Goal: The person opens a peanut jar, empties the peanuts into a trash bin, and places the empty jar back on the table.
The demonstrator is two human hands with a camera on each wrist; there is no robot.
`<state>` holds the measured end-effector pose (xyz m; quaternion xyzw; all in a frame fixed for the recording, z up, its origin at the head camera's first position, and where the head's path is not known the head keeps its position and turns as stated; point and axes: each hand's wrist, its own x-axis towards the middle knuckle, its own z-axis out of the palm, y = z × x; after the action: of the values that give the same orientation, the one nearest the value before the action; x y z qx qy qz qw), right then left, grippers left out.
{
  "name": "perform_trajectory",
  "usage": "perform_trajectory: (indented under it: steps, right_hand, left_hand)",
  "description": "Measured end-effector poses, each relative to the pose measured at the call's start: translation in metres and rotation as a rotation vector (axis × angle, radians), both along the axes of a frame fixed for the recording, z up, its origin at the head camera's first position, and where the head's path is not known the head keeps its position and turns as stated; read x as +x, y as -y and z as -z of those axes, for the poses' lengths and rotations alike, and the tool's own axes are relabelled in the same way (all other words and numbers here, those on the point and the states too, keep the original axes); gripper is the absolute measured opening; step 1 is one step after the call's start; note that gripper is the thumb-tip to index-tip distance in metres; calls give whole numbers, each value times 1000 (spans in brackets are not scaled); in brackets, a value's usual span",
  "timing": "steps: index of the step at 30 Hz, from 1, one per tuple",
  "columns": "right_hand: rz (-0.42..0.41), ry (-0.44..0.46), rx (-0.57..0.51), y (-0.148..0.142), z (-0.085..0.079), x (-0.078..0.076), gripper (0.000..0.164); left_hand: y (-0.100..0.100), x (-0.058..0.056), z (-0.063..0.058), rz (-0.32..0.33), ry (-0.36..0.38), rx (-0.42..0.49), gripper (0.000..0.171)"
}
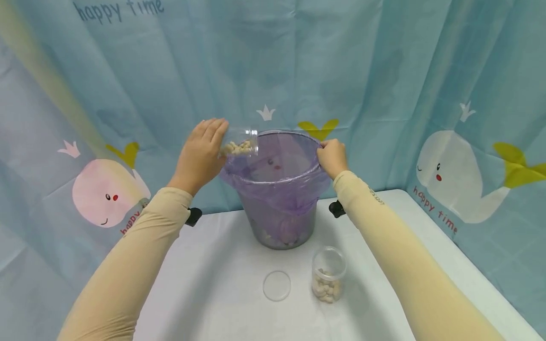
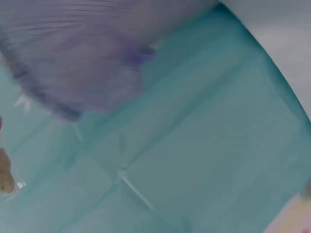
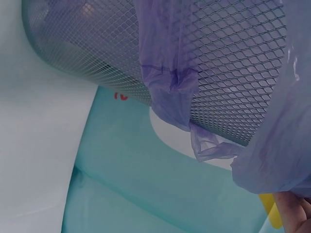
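My left hand (image 1: 200,154) grips a clear plastic jar (image 1: 251,132), tipped on its side with its mouth over the left rim of a mesh trash bin (image 1: 266,227). Small beige nut-like pieces (image 1: 239,148) lie along the jar's lower wall. A thin purple trash bag (image 1: 294,194) lines the bin and is folded down over its rim. At the right rim, my right hand (image 1: 334,157) pinches the bag's edge between curled fingers and thumb. In the right wrist view, the bag (image 3: 170,92) hangs over the wire mesh (image 3: 238,63), with fingertips (image 3: 289,208) at its lower edge.
A second clear jar (image 1: 329,265), partly filled with similar beige pieces, stands on the white table (image 1: 230,293) in front of the bin. Left of it lies a round clear lid (image 1: 277,285). A blue curtain (image 1: 341,61) with printed whales hangs close behind the bin.
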<state>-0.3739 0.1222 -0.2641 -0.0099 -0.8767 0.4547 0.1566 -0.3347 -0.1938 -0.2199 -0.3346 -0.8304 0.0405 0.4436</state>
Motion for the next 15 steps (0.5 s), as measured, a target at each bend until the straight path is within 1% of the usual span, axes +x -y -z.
perform_trajectory:
  steps: [1, 4, 6, 8, 10, 12, 15]
  right_hand:
    - [3, 1, -1, 0, 0, 0, 31]
    - [11, 8, -6, 0, -1, 1, 36]
    - [9, 15, -1, 0, -1, 2, 37]
    - [8, 14, 3, 1, -2, 2, 37]
    - [9, 10, 6, 1, -2, 2, 36]
    - [14, 3, 10, 2, -2, 2, 35]
    - [20, 5, 10, 3, -2, 2, 34]
  left_hand:
    - [0, 0, 0, 1, 5, -13, 67]
    - [0, 1, 2, 7, 53, -58, 69]
    - [1, 3, 2, -2, 72, -40, 72]
    - [2, 3, 1, -21, 68, -4, 73]
    - [3, 3, 0, -30, 71, 1, 73]
    - [4, 3, 0, -40, 80, -11, 72]
    - [5, 3, 1, -43, 104, -62, 73]
